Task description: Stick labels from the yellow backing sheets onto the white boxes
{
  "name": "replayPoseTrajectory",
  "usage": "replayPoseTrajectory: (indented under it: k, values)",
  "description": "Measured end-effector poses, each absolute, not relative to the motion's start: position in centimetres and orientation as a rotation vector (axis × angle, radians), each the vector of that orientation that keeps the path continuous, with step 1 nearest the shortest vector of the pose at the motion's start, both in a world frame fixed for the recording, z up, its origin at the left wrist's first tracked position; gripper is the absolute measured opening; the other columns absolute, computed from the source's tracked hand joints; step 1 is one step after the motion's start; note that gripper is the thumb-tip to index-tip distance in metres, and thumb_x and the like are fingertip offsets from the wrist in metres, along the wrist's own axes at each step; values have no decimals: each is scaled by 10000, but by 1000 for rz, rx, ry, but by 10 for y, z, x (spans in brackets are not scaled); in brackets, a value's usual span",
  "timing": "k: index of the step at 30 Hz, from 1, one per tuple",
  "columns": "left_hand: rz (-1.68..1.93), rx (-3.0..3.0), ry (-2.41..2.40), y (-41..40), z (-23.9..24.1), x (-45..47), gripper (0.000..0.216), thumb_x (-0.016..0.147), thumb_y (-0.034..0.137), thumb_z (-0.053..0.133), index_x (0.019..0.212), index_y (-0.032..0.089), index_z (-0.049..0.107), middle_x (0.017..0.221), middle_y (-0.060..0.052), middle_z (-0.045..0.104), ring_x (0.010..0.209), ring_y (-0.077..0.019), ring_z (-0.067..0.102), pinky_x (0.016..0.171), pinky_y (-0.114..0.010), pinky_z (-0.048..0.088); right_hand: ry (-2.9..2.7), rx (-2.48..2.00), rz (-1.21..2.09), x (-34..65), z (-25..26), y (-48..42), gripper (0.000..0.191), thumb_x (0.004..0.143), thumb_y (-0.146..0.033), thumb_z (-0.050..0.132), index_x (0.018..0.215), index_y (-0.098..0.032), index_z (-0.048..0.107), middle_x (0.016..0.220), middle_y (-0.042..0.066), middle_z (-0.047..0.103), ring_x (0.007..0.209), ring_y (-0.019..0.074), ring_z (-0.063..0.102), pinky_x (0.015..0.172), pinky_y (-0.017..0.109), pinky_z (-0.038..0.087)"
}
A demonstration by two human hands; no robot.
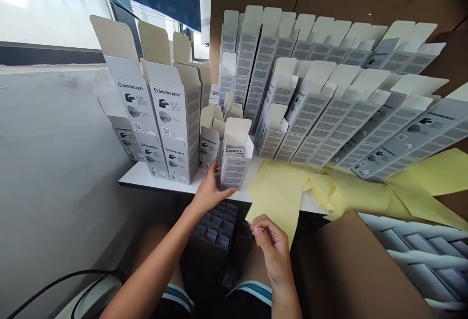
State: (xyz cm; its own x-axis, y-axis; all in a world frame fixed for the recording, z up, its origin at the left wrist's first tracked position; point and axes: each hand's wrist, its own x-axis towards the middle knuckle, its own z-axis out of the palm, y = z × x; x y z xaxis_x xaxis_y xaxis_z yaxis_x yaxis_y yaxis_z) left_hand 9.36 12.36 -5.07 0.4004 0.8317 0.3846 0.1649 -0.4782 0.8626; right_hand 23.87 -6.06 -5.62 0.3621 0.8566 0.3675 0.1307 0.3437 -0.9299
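My left hand (209, 193) is at the lower left corner of a small white SilverCrest carton (234, 171), thumb along its bottom front and fingers at its left side. The carton stands upright near the table's front edge with its top flap up, and a printed panel shows inside the opening. Another small open carton (209, 147) stands just behind my left hand. Lower right, my right hand (271, 246) is raised over my lap, fingers curled and pinched together; whatever is between the fingertips is too small to make out. Yellow paper (280, 189) hangs over the edge behind it.
Taller open cartons (175, 114) are stacked at the left by the wall. Rows of open cartons (314, 124) fill the right and back of the white table (199, 178). Below are a box of packed items (215, 229) and a large cardboard box (340, 265) holding flat white cartons.
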Motion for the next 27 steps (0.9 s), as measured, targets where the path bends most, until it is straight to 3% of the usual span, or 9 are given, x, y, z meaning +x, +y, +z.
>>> replayPoseTrajectory:
  k: [4,7,9,11,14,17,20,24,27]
  values:
    - [1034,1913,865,131,-50,93,1056,713,290,854,1560,178,234,1427,-213,525,1339,-375,510,1121,-558,393,-1101,-1115,633,237,-60,-57,226,922,-339,634,740,-206,625,723,2,570,644,136,520,572,246,414]
    - [1058,1944,775,122,-48,89,1035,765,323,830,1581,218,201,1414,-195,521,1254,-350,579,1077,-536,449,-1089,-1104,594,236,-61,-57,168,922,-309,639,780,-220,644,910,43,658,843,172,627,706,272,494]
    - [1084,1963,657,106,-44,85,1000,847,337,766,1603,296,112,1490,-185,439,1215,-315,602,1020,-496,505,-1104,-1096,532,236,-58,-60,146,918,-289,641,786,-228,646,1183,80,673,1129,230,622,887,339,509]
    - [1117,2008,540,83,-36,79,892,937,325,664,1597,393,69,1600,-159,288,1255,-300,572,972,-459,539,-1140,-1061,496,233,-50,-66,148,920,-271,631,778,-229,639,1425,81,584,1340,275,520,1039,423,456]
    - [1129,2147,426,48,-16,71,756,1000,268,554,1576,484,115,1685,-84,79,1330,-301,517,1031,-480,506,-1164,-947,531,225,-35,-77,155,937,-246,592,788,-233,629,1583,56,437,1433,306,443,1120,508,402]
    - [1016,2229,373,24,3,62,706,997,259,555,1568,478,203,1695,-64,-7,1287,-298,563,1022,-471,527,-1141,-930,548,218,-21,-86,142,938,-219,580,810,-241,639,1613,51,392,1460,316,408,1132,530,399]
    - [916,2246,394,16,13,54,715,878,311,742,1499,414,402,1693,-75,-56,1204,-313,619,939,-453,589,-1125,-939,572,215,-11,-92,135,934,-210,583,813,-236,638,1606,67,402,1454,330,416,1110,525,432]
    - [989,2228,398,17,15,47,573,876,167,713,1380,380,544,1687,-74,68,1083,-257,681,842,-404,635,-1126,-913,570,211,-3,-93,147,933,-231,576,792,-230,617,1561,83,463,1401,342,483,1016,504,513]
    - [1035,2233,393,18,16,43,566,868,166,725,1370,367,560,1674,-87,151,1114,-284,670,778,-376,651,-1107,-946,410,209,2,-91,148,933,-247,567,801,-229,632,1422,106,587,1272,331,586,938,507,530]
